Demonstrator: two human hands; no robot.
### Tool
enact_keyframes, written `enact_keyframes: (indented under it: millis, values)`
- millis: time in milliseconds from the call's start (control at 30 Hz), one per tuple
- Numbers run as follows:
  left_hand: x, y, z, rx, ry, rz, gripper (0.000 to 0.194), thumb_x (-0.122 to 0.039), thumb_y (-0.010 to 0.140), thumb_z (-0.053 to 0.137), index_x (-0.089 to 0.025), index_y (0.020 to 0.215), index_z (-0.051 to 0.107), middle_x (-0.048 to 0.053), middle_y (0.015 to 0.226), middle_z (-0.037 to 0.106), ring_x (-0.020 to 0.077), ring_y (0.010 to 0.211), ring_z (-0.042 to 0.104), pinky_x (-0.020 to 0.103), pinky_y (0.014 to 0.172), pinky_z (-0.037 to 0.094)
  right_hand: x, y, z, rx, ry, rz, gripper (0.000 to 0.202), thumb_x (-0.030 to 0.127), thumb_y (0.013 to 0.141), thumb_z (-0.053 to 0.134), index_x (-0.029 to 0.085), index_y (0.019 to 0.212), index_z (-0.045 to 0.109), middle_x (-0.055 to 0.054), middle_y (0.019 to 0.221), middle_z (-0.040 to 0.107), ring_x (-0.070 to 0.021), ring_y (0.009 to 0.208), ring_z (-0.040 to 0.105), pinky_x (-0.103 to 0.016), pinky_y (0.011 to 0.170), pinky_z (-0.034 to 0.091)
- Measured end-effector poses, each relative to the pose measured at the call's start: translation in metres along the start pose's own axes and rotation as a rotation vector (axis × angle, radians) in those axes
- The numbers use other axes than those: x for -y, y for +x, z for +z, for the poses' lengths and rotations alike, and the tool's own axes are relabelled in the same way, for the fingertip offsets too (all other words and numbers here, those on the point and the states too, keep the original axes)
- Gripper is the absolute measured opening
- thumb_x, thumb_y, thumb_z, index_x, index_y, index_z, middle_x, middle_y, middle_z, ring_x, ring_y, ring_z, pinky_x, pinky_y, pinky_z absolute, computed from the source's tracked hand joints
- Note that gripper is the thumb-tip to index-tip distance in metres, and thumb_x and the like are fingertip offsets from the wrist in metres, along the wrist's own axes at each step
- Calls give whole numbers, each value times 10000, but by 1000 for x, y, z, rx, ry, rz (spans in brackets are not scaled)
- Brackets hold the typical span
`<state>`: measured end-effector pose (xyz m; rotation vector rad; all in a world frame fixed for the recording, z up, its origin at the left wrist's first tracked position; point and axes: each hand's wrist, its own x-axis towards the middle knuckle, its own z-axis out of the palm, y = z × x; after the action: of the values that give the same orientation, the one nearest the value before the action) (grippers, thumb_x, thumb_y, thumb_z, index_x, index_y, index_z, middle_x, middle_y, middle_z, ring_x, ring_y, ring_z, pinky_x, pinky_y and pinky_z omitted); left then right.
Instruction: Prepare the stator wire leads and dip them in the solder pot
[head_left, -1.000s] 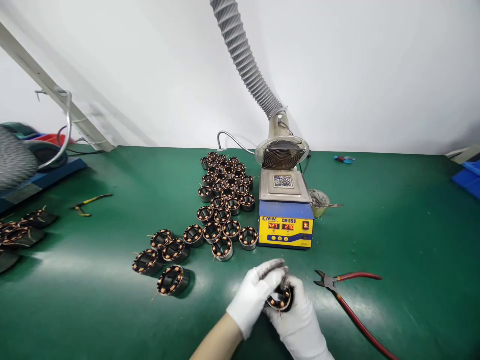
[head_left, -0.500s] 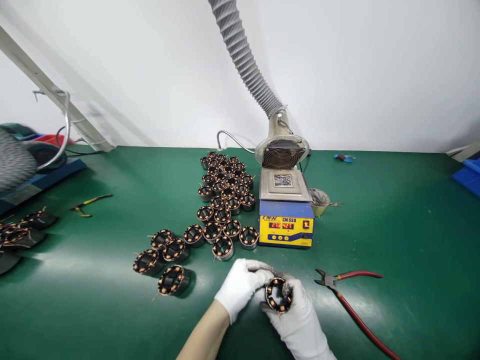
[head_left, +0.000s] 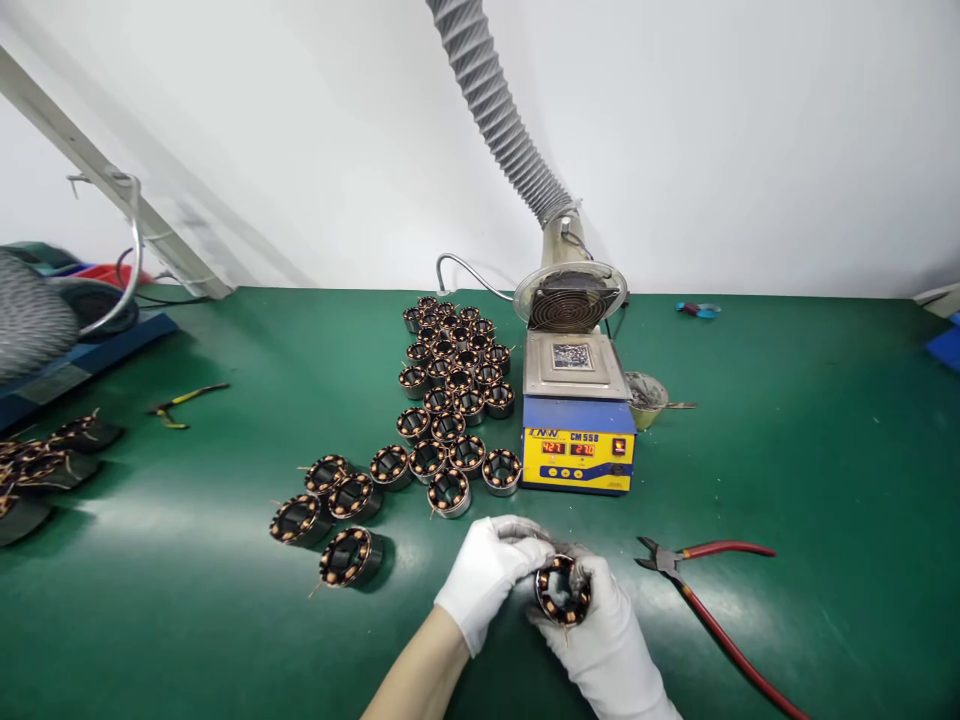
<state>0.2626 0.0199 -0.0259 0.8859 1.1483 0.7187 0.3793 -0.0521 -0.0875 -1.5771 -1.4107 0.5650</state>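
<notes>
A ring-shaped motor stator (head_left: 567, 616) with copper windings is held near the front of the green table. My right hand (head_left: 611, 630), in a white glove, wraps round its right and lower sides, with the thumb at the opening. My left hand (head_left: 491, 578), also gloved, closes its thumb and fingers at the stator's upper left rim. Its fingertips are partly hidden there, and any wire lead between them is too small to make out. Dark smudges mark both gloves' fingers. Just left of the hands stands another stator (head_left: 449, 494), the nearest of a large group.
Red-handled cutters (head_left: 667, 562) lie open at the right. Behind the hands stands a solder pot (head_left: 577, 460) under an exhaust hood (head_left: 570, 300), beside a small cup (head_left: 646, 398). Yellow-handled pliers (head_left: 180, 402) and more stators (head_left: 56, 468) lie at the left.
The whole view has shifted slightly, so things appear a little further right. Both hands keep nearly the same hold on the stator. The digits on the solder pot's display differ.
</notes>
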Motion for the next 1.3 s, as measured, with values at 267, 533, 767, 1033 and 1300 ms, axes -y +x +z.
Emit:
enact_keyframes:
  millis: [267,533,767,1033,1300]
  values:
    - [9,1,0,-91,70,156,365,-245,500,729,-128,836,651,90,841,673,251,808,613,301,724,483,2,1,-1,16,30,11,436,258,591,729,230,969,513,-105,884,655,-285,783,625,-405,692,501]
    - [1,6,4,-71,-66,63,264,-281,497,747,-112,689,678,91,704,670,270,706,616,317,642,482,-9,-4,5,-4,104,51,446,264,575,744,231,961,524,-109,920,646,-286,803,616,-412,708,497]
    - [-9,4,-13,-80,-88,156,478,-291,488,779,-107,910,651,129,937,663,302,925,599,361,830,473,0,1,-2,11,-5,-5,456,270,574,736,229,970,514,-99,892,659,-275,788,630,-396,686,509]
    - [-3,-8,-2,-9,218,133,176,-285,579,612,-140,667,660,83,683,665,289,716,623,341,650,482,-3,0,2,-14,-19,1,465,270,544,732,213,956,524,-111,865,669,-292,757,639,-408,661,516]
    - [3,3,3,77,-172,68,326,-247,527,711,-99,811,647,102,785,669,229,742,608,286,684,463,3,5,-1,27,-22,27,470,246,537,700,207,969,521,-101,861,673,-287,759,645,-404,674,519]
